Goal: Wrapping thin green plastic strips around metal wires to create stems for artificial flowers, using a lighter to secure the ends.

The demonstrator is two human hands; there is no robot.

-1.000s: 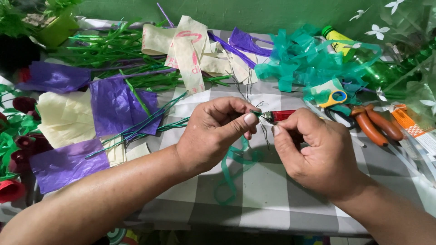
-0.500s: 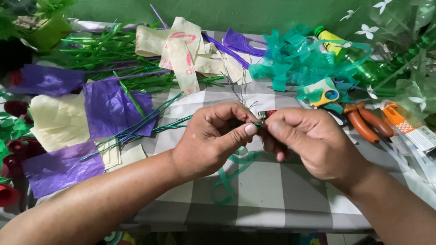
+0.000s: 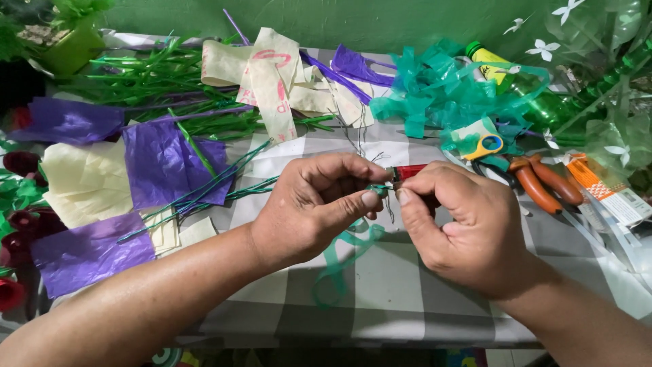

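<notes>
Hands, two, mine, meeting over the middle of the grey-and-white checked worktop (image 3: 407,299). My left hand (image 3: 309,207) has thumb and forefinger closed on a small green wrapped piece (image 3: 379,191), thin dark wire (image 3: 390,211) trailing below it. My right hand (image 3: 462,228) pinches the same piece from the right, fingers curled shut around a red tool (image 3: 411,171). Piece lies between both fingertips, touching each. Teal plastic strip (image 3: 343,255) hangs near. Orange-handled pliers (image 3: 543,183) lie right; purple plastic sheets (image 3: 170,160) left.
</notes>
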